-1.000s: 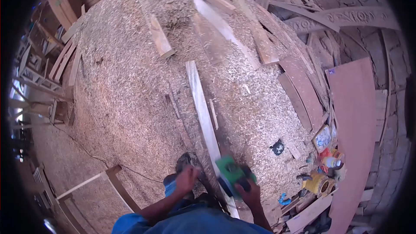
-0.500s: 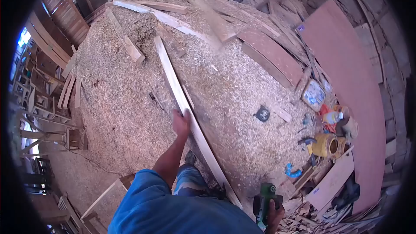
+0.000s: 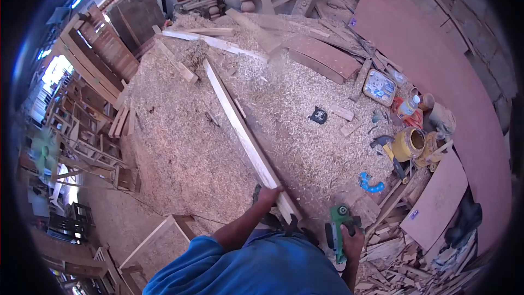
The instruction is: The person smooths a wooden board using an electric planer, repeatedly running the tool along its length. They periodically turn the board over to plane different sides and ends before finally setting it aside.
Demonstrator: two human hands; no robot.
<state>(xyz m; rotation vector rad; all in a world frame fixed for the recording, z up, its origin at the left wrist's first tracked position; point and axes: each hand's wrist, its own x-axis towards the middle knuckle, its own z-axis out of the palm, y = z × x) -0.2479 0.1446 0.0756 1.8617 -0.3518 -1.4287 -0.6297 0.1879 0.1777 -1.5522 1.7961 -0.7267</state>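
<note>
A long pale wooden plank (image 3: 240, 125) lies across a bed of wood shavings (image 3: 180, 142), running from the far pile toward me. My left hand (image 3: 268, 195) grips the plank near its close end. My right hand (image 3: 352, 240) holds a green electric planer (image 3: 339, 228) off to the right of the plank, low by my side. My blue sleeve and shirt fill the bottom of the view.
Loose planks (image 3: 218, 42) and a dark board (image 3: 322, 57) lie at the far side. A yellow container (image 3: 408, 143), a bottle (image 3: 409, 105), a blue clamp (image 3: 371, 184) and offcuts (image 3: 404, 251) crowd the right. Large reddish sheets (image 3: 436, 49) lean right; wooden frames (image 3: 93, 131) stand left.
My left hand slid down the plank from its middle to its near end. My right hand lifted the planer off the plank and carried it to the right side. The view turned.
</note>
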